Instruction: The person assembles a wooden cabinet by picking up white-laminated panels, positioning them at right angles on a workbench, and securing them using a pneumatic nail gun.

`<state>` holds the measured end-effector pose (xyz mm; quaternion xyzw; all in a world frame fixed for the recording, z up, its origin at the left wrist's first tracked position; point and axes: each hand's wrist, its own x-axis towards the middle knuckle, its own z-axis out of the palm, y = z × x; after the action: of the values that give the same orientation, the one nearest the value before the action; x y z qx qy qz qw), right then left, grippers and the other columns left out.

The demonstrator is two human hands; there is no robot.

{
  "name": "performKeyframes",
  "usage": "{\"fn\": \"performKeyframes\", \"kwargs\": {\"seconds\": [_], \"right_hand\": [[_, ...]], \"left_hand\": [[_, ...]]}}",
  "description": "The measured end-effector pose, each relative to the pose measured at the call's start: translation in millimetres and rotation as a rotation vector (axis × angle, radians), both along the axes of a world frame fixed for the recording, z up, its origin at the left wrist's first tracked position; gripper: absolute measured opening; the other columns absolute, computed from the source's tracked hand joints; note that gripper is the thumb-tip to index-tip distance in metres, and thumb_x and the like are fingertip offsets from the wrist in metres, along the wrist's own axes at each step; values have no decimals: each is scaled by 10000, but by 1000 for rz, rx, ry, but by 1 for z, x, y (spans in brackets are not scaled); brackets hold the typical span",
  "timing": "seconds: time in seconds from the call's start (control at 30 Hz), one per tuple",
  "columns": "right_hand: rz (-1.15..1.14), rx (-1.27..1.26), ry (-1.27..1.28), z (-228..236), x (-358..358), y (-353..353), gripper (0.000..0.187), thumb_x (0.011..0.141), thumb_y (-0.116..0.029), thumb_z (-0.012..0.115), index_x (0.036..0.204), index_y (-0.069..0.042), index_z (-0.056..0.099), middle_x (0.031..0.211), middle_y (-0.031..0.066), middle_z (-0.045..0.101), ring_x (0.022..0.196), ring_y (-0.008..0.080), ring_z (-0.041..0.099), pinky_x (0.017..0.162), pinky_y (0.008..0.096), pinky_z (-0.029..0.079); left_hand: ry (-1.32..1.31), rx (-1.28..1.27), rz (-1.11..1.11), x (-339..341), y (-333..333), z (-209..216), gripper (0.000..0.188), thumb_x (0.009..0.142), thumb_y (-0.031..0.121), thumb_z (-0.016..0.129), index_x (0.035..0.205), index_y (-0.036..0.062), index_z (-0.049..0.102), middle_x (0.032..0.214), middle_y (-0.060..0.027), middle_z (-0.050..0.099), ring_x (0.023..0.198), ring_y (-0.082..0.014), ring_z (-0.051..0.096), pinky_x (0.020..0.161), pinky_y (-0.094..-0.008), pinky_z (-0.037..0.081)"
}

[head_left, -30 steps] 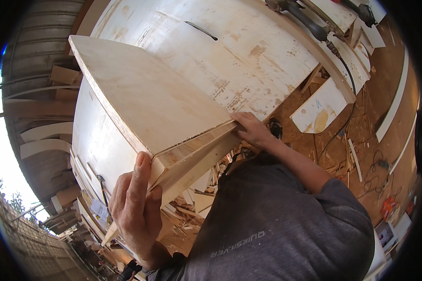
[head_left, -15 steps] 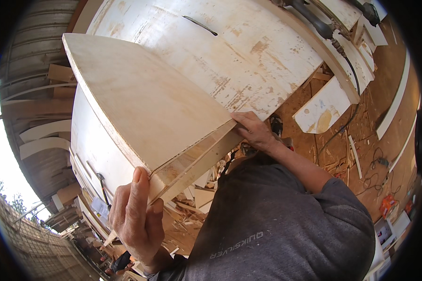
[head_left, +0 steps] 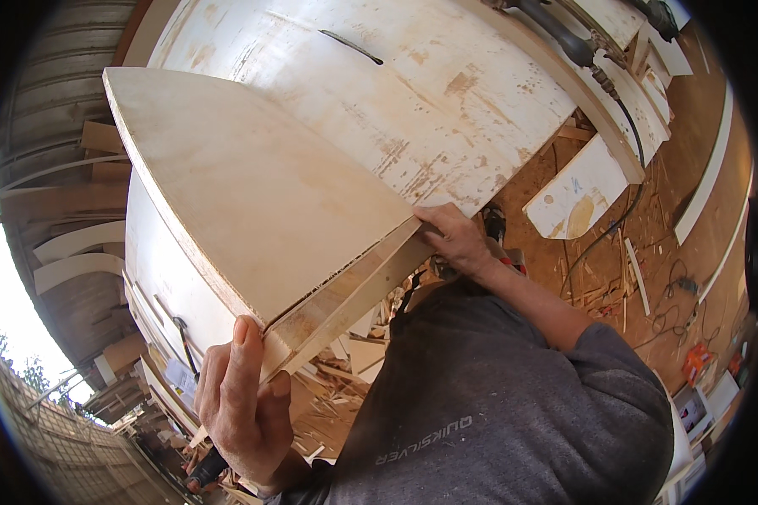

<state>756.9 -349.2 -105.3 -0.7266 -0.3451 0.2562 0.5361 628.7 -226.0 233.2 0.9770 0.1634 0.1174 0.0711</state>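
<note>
A pale plywood panel (head_left: 253,185) with a curved left edge lies flat across a worn white work table (head_left: 480,93). Along its near edge runs a thick wooden strip (head_left: 345,282), with a dark, narrow gap between strip and panel top. My left hand (head_left: 248,404) is closed on the near left corner, one finger upright against the edge and the others bent beneath. At the near right corner, my right hand (head_left: 456,240) grips the panel's end, its fingertips resting over the top; the underside of that grip is hidden.
A thin dark tool (head_left: 351,46) lies on the white table behind the panel. Top right, a dark power tool (head_left: 556,34) trails a black cord (head_left: 636,181). A stained white board (head_left: 577,189) juts out at right. Wood scraps (head_left: 598,286) litter the brown floor.
The panel's far left tip has shifted slightly left and toward me. The gap along its near edge looks wider and darker. Both hands keep their places at the corners.
</note>
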Motion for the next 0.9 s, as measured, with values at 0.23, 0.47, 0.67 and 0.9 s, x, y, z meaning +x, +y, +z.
{"fn": "performKeyframes", "kwargs": {"seconds": [0.23,0.47,0.67,0.9], "right_hand": [[-31,-41,87,2,-2,0,463,853,-193,659,1283,-68,546,1126,142,610,1076,303,583,925,372,471],[-98,-22,28,-4,-7,4,567,868,-314,648,1362,-101,469,1164,121,625,1063,315,592,888,392,495],[-77,-42,57,3,-6,4,597,883,-326,640,1398,-104,436,1170,121,637,1094,310,576,912,391,485],[-41,-56,-16,-2,-5,5,612,888,-310,634,1410,-84,408,1216,128,594,1105,327,560,945,403,465]], "left_hand": [[-45,-36,37,-3,-2,-2,455,886,196,661,1284,-7,575,821,-161,639,669,-239,576,608,-337,451],[-56,-102,68,-2,-3,-1,435,876,161,663,1259,-31,584,850,-183,649,678,-240,575,619,-337,453],[-81,-103,103,-3,-6,-2,425,863,148,671,1240,-33,597,853,-187,647,704,-247,584,644,-341,458],[-76,-90,140,0,-9,-2,421,852,151,684,1224,-29,610,877,-179,658,752,-256,609,670,-339,474]]}}
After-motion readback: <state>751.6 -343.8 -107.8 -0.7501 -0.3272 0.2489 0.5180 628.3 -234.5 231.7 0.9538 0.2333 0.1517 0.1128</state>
